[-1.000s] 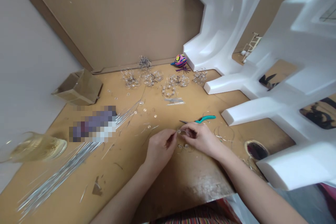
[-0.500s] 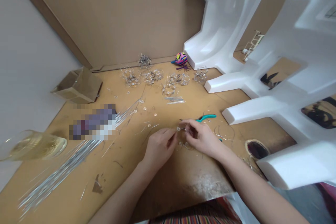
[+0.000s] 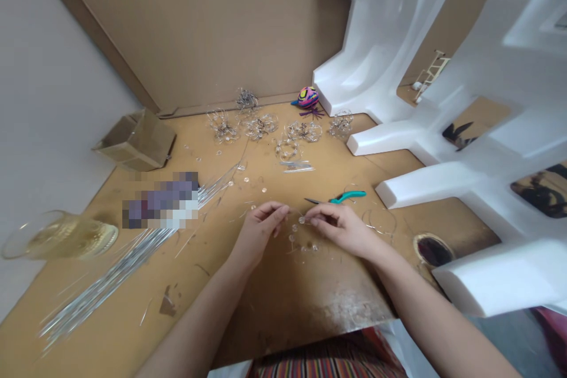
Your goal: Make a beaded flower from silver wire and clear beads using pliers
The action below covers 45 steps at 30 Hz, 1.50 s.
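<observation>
Between my hands is a thin wire strung with clear beads (image 3: pixel 295 228), curving down in a loop. My left hand (image 3: pixel 261 227) pinches one end of this beaded wire between thumb and fingers. Close by, my right hand (image 3: pixel 341 227) is closed at the fingertips on the other side, by a clear bead (image 3: pixel 302 220). The wire is so thin that parts of it cannot be made out. Just beyond my right hand lie teal-handled pliers (image 3: pixel 349 195), their dark jaws pointing left.
Several wire-and-bead clusters (image 3: pixel 261 125) stand at the back beside a colourful bird figure (image 3: pixel 308 96). Long wires (image 3: pixel 110 283), a glass of yellow liquid (image 3: pixel 71 236) and a cardboard box (image 3: pixel 142 142) are on the left. White moulded legs (image 3: pixel 411 186) and a dark-filled cup (image 3: pixel 433 250) are on the right.
My left hand has drawn back slightly left and up from the right hand, stretching wire between them. The beaded loop below and the pliers' jaws now show more clearly.
</observation>
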Motion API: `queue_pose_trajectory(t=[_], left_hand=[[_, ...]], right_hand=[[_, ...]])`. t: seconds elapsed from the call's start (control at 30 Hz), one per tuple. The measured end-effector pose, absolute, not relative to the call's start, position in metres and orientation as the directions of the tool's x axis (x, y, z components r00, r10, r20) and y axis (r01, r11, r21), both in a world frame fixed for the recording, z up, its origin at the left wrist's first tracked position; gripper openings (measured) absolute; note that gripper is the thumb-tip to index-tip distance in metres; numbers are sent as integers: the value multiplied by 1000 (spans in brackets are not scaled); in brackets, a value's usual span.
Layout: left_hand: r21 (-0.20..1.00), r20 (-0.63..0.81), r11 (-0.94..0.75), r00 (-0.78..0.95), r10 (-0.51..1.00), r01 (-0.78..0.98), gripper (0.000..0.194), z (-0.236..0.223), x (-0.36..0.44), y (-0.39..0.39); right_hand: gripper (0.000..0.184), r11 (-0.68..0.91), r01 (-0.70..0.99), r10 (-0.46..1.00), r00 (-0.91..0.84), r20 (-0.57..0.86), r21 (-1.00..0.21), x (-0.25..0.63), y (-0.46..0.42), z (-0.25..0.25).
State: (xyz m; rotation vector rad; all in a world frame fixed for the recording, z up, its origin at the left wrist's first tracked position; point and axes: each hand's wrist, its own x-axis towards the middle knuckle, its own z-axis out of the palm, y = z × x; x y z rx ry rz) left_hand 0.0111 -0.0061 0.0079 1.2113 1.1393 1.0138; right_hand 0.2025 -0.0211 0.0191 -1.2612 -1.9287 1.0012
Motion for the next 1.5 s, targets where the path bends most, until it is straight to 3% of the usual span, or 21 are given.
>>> queue_pose_trajectory(t=[0.27,0.53,0.67,1.03,1.27,1.5], left_hand=[[978,-163,187,219,962,-94,21,7,10,-5],[984,-163,129,316,935,127,19,20,6,-8],[973,-122,58,287,950,223,17,24,6,-10],[974,-89,31,255,963,222,17,18,6,-9],[883,164,-234,201,966,406,13,11,7,-12],[782,337,-434,283,898,448,9,11,8,-12]], right_hand=[[18,138,394,945,-327,2,-909,203,-20,16],[19,94,399,954,-299,-32,-912,203,-18,13],[18,88,406,954,-297,-40,-910,203,-18,13],[19,-42,327,949,-284,-140,-944,200,-18,22],[24,-104,218,935,-312,-170,-970,202,-18,20],[22,-214,186,914,-308,-264,-959,204,-18,22]])
